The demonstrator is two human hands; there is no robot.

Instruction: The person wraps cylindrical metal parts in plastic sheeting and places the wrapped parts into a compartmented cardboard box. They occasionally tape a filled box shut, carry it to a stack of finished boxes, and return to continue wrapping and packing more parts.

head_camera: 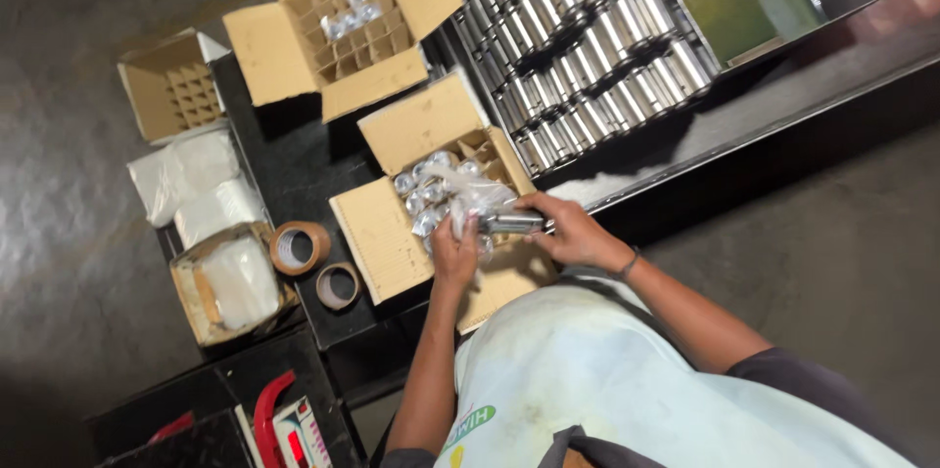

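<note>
Both hands meet over the open, partitioned brown cardboard box (392,233) on the dark surface (284,164): right hand (573,231) closed around a shiny metal cylinder (511,222), left hand (454,251) pinching a clear plastic bag (468,196).

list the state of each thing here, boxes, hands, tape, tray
near box: open, partly filled with bagged metal parts
far box: open, a few bagged parts in its dividers
side box: open, dividers look empty
left hand: gripping a clear bag
right hand: gripping a metal cylinder
tape rolls: lying flat on the table
tray: packed with metal cylinders in rows
</note>
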